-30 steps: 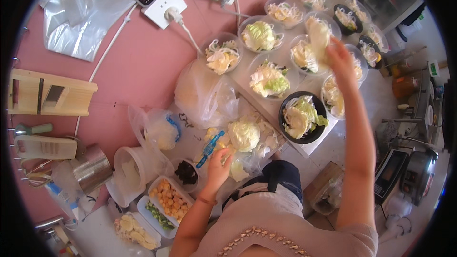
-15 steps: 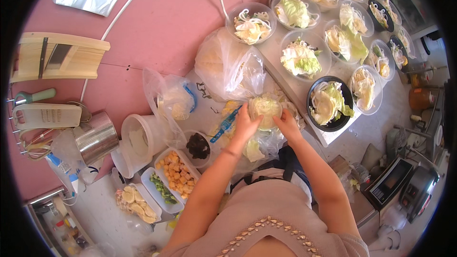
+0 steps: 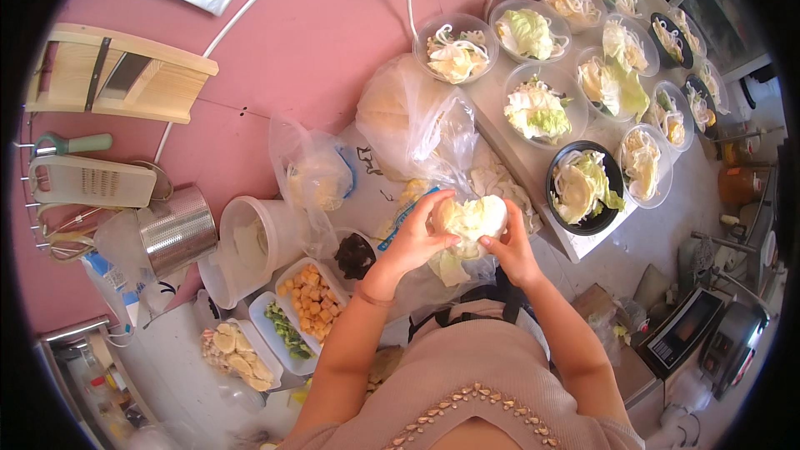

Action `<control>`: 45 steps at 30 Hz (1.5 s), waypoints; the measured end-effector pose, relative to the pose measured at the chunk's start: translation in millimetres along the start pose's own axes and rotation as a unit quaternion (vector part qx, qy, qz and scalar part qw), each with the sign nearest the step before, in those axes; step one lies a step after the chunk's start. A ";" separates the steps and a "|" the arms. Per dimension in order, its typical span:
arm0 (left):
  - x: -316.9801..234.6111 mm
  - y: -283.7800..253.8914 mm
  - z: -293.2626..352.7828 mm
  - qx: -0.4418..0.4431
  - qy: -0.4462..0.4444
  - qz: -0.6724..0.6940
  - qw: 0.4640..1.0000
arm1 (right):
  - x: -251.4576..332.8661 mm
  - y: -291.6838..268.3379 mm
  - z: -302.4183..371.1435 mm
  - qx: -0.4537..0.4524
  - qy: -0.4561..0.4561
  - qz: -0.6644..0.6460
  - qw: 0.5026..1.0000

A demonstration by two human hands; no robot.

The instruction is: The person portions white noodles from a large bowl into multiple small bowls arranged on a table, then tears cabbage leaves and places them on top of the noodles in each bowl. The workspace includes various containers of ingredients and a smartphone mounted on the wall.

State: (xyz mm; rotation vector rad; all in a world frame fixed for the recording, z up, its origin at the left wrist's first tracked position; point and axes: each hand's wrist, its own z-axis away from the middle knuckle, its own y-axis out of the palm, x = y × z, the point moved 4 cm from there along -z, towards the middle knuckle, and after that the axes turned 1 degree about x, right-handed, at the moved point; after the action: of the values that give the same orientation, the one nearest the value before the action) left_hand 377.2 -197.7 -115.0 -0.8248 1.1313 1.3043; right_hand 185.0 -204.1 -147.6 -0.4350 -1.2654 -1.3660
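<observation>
A pale head of cabbage (image 3: 473, 218) is held just below the middle of the picture, above a clear plastic bag (image 3: 433, 279) with loose green leaves in it. The left hand (image 3: 419, 237) grips the cabbage from its 9 o'clock side, fingers curled around it and thumb on top. The right hand (image 3: 510, 252) closes on it from 4 o'clock, with the fingertips pressed on the leaves. Both hands are partly closed around this one cabbage.

At 10 o'clock from the cabbage stands a big tied plastic bag (image 3: 408, 121) with something pale and round inside. At 1 o'clock, a black bowl (image 3: 583, 190) with cabbage leaves stands near the corner of a white board. Further at 12 to 2 o'clock many clear bowls (image 3: 537, 108) with leaves and white noodles stand close together.

At 8 o'clock is a white tray (image 3: 310, 296) of orange cubes, touching a tray of green pieces (image 3: 283, 335). A small dark cup (image 3: 356, 255) is just beside the left wrist. At 9 o'clock are a white tub (image 3: 250, 246) and a metal cup (image 3: 177, 229). Far at 10 o'clock a wooden slicer (image 3: 117, 75) lies on the pink table (image 3: 317, 42).
</observation>
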 end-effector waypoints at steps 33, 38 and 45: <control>66.2 -16.5 12.5 -0.255 -0.003 -0.037 0.966 | -19.8 -15.0 -38.0 -0.116 0.010 0.089 0.989; 102.2 -39.1 13.5 -0.265 -0.032 0.146 0.953 | -13.1 -46.6 -42.2 -0.152 0.007 0.196 0.969; 18.2 -12.9 21.3 -0.119 0.040 0.010 0.992 | -9.8 -0.7 -28.3 0.088 0.056 0.022 0.994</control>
State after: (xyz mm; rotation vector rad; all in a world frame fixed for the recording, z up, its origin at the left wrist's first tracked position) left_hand 391.7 -173.8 -127.9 -1.0509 1.0615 1.4532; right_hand 198.4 -223.6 -166.0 -0.2593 -1.2629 -1.2132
